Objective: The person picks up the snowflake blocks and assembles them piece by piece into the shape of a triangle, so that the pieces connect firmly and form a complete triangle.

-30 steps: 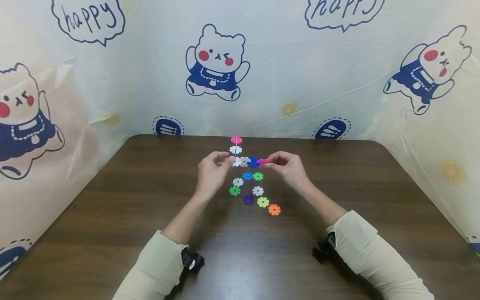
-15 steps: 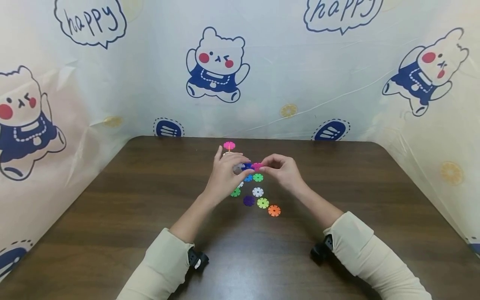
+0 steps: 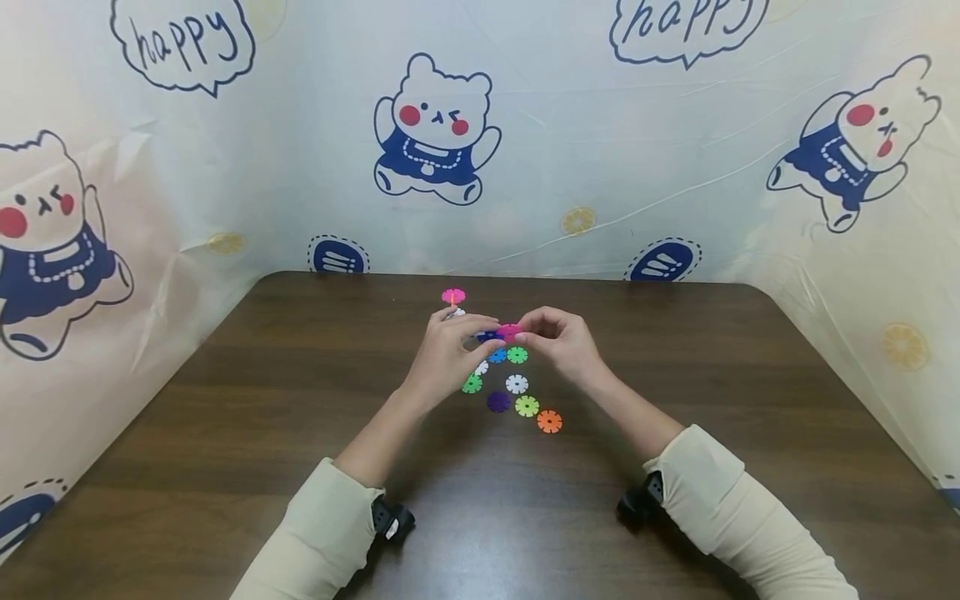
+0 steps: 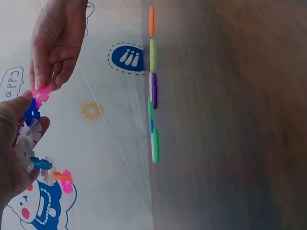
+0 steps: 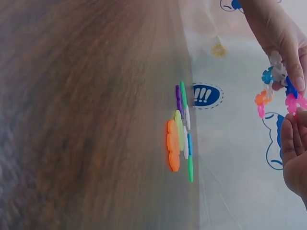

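A dark wood-grain worktop [image 3: 720, 358] runs beneath the left hand [image 3: 448, 354] and right hand [image 3: 562, 344]; beyond both, a pale creased wall covering [image 3: 540, 167] carries cartoon bears [image 3: 426, 158] and "happy" lettering [image 3: 182, 48]; a soft sheen [image 3: 487, 517] lies nearer than either hand.

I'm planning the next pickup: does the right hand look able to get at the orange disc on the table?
Probably yes: nothing covers the orange disc, but the right hand would first have to release the pink disc it pinches.

The discs [image 3: 543, 422] look like smooth plastic; the table [image 3: 225, 433] is wood-grained with a soft sheen. The sleeves [image 3: 311, 529] are matt cloth, the creased backdrop [image 3: 570, 133] perhaps plastic sheeting.
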`<action>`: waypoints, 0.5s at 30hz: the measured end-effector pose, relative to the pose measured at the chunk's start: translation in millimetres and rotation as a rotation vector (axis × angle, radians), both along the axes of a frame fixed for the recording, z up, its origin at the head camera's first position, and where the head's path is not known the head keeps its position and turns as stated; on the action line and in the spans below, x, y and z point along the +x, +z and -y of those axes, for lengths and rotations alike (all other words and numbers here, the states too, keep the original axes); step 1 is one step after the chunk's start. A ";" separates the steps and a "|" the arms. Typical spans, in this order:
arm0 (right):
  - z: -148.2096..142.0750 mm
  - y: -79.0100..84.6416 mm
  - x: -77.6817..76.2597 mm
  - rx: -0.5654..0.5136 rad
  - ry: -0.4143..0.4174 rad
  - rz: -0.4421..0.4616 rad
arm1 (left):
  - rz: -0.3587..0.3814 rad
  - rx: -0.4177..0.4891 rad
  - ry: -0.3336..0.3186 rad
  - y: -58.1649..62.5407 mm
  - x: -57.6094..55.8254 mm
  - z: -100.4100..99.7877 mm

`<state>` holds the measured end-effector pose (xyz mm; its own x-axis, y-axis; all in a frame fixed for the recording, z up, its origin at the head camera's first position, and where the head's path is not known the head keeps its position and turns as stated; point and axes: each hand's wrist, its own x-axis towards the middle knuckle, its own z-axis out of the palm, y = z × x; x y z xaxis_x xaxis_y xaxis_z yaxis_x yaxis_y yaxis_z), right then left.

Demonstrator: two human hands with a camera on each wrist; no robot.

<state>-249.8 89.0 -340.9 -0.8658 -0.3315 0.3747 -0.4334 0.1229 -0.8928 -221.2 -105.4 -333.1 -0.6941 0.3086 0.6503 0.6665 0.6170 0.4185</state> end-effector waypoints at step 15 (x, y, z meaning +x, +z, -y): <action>-2.9 -25.7 -49.4 0.605 0.054 0.108 | -0.171 0.067 -0.070 3.2 2.7 9.6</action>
